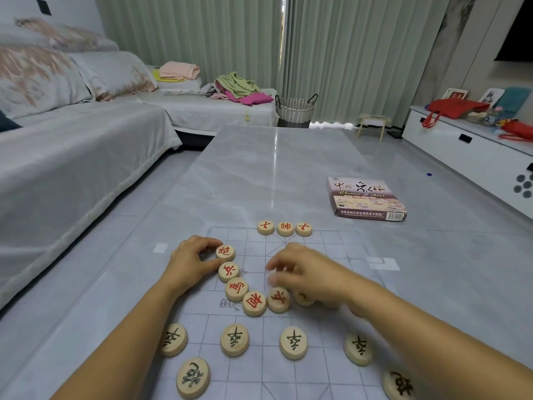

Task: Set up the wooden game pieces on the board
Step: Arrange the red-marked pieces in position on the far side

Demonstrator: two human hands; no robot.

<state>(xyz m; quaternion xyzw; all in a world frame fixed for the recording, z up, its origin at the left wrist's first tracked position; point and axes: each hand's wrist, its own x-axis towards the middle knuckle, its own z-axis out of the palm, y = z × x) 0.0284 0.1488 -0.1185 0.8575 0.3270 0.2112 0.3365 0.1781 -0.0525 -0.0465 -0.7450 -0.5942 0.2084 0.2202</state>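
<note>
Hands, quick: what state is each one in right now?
Left hand: pinches a red-lettered piece between finger and thumb.
Right hand: fingers curled, blurred; cannot tell if it holds anything.

Home lounge: sofa (72,134), curtains (202,39).

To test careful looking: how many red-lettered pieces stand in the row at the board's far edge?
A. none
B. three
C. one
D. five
B: three red-lettered pieces sit side by side in a row at the far edge of the board.
</note>
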